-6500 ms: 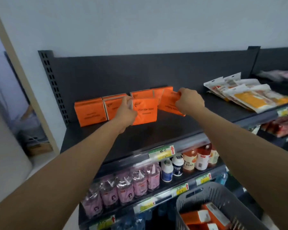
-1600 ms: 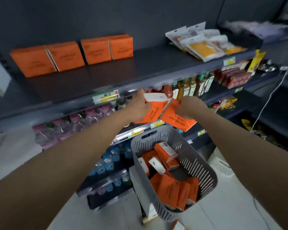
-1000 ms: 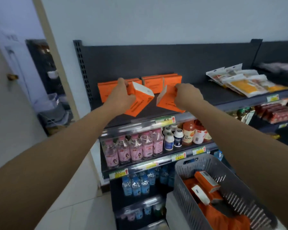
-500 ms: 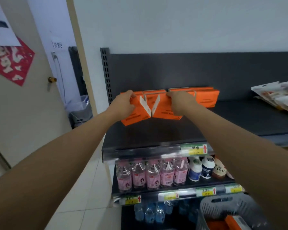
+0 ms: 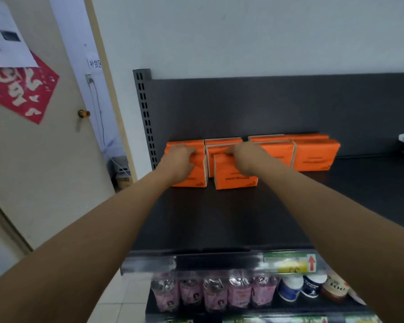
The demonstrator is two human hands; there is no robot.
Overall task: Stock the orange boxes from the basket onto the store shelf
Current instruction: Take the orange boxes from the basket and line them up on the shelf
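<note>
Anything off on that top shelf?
Minor: the orange box under the right hand looks upside down, print inverted near its bottom edge; its neighbour under the left hand likewise. Nothing spilled or damaged.

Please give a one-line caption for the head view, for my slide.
Left hand grips the left orange box and right hand the front orange box, both upright on the dark shelf.

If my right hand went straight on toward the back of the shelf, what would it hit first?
Most likely the second orange box standing just behind the front orange box that your right hand grips, well before the shelf's back panel. Depth is hard to judge.
</note>
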